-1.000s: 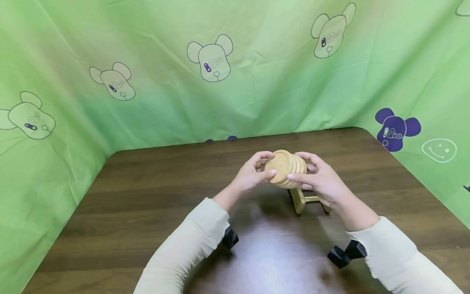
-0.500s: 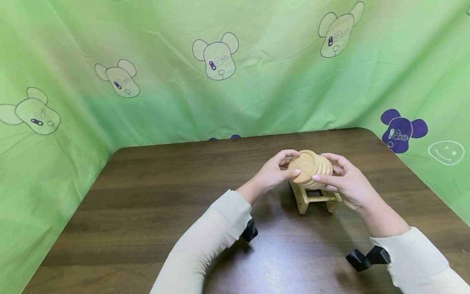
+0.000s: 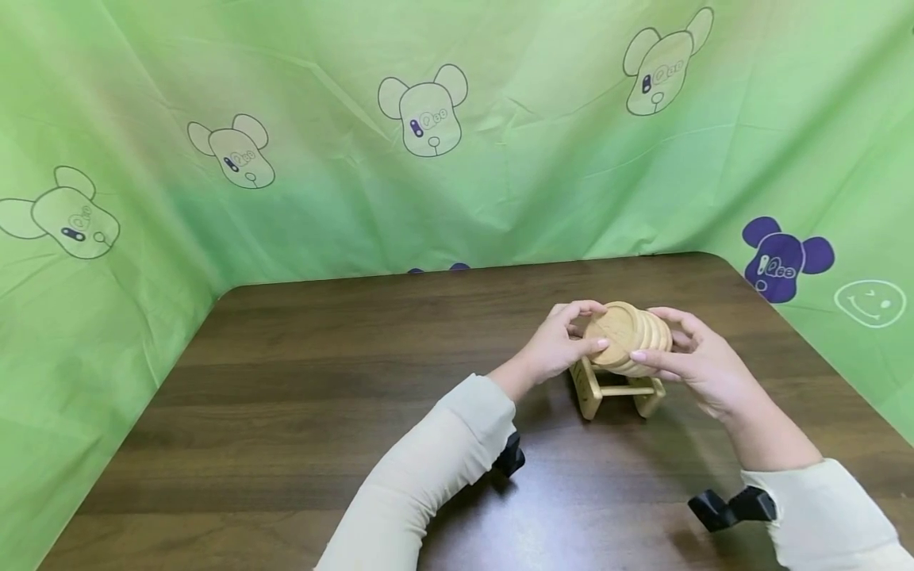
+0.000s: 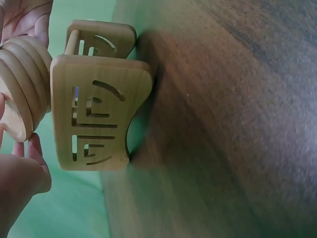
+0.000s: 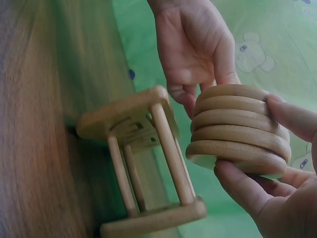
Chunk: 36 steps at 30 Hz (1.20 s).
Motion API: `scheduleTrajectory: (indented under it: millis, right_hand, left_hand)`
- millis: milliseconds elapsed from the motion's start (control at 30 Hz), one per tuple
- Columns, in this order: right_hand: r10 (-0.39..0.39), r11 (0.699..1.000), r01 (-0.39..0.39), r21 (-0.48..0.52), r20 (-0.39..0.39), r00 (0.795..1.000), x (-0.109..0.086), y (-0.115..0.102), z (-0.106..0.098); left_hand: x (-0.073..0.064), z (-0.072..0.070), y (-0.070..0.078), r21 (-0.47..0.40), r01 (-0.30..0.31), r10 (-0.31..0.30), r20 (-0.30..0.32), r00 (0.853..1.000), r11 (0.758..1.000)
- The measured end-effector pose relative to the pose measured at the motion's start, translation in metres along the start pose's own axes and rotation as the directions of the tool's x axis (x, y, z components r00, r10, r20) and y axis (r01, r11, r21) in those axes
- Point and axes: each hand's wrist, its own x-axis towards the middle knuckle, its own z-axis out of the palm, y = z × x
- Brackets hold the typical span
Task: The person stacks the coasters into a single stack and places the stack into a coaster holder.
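Several round wooden coasters [image 3: 612, 336] are held together as a tilted stack between my two hands. My left hand [image 3: 560, 341] grips the stack's left end, thumb on the flat face of the outermost coaster. At the other end my right hand [image 3: 707, 361] holds the stack with thumb and fingers. Just under the coasters stands a wooden coaster rack [image 3: 618, 390], with slotted side panels and round rods between them. In the right wrist view the stack [image 5: 238, 131] is apart from the rack [image 5: 171, 153], whose rods hold nothing.
The rack stands on a dark brown wooden table [image 3: 321, 412]. A green curtain [image 3: 321, 198] with printed bear heads hangs behind and beside it. Black wrist-worn devices [image 3: 731, 507] stick out under the light sleeves.
Both hands have moved to the right with the coaster stack and brought it over the rack. More of the rack's front now shows. Both hands keep their hold.
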Motion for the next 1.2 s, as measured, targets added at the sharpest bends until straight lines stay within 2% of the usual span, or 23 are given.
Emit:
scheduleTrajectory:
  millis: [133,233,333,367,467,567,733,833,933,1033,1200]
  right_hand:
    - [-0.037,0.996,0.040,-0.075,0.045,0.998,0.001,0.008,-0.013]
    - [-0.037,0.979,0.044,-0.200,0.039,0.999,-0.001,0.004,-0.010]
    - [-0.034,0.964,0.039,-0.263,0.024,0.999,-0.003,0.000,-0.004]
    - [-0.022,0.946,0.021,-0.322,0.001,1.000,-0.004,-0.005,0.000]
    - [-0.027,0.911,0.021,-0.411,-0.008,1.000,-0.006,-0.009,0.005]
    - [-0.042,0.840,0.028,-0.542,-0.013,0.999,-0.005,-0.009,0.007]
    - [-0.044,0.724,0.007,-0.690,-0.036,0.998,-0.004,-0.008,0.010]
    - [-0.032,0.648,-0.021,-0.761,-0.054,0.998,-0.005,-0.008,0.013]
    - [-0.022,0.599,-0.033,-0.800,-0.058,0.998,-0.005,-0.006,0.015]
    - [-0.017,0.591,-0.028,-0.806,-0.048,0.999,-0.006,-0.003,0.015]
    - [-0.034,0.628,-0.004,-0.778,-0.032,0.999,-0.007,0.000,0.016]
  left_hand:
    - [0.000,0.005,-0.003,0.005,-0.015,0.015,-0.015,1.000,1.000]
    - [0.002,0.010,-0.010,-0.001,-0.012,0.012,-0.032,0.999,1.000]
    - [0.002,0.013,-0.014,0.024,-0.019,0.020,-0.049,0.999,1.000]
    - [0.002,0.014,-0.015,0.034,-0.023,0.025,-0.053,0.998,0.999]
    - [0.001,0.015,-0.017,0.069,-0.039,0.044,-0.059,0.997,0.997]
    - [0.000,0.016,-0.020,0.126,-0.054,0.062,-0.062,0.996,0.991]
    - [-0.002,0.014,-0.024,0.237,-0.091,0.109,-0.064,0.992,0.967]
    - [-0.002,0.013,-0.027,0.258,-0.116,0.136,-0.062,0.989,0.959]
    - [-0.003,0.012,-0.029,0.265,-0.125,0.143,-0.049,0.989,0.956]
    - [-0.002,0.010,-0.028,0.288,-0.133,0.147,-0.026,0.989,0.948]
    - [-0.002,0.007,-0.024,0.376,-0.129,0.140,-0.002,0.990,0.918]
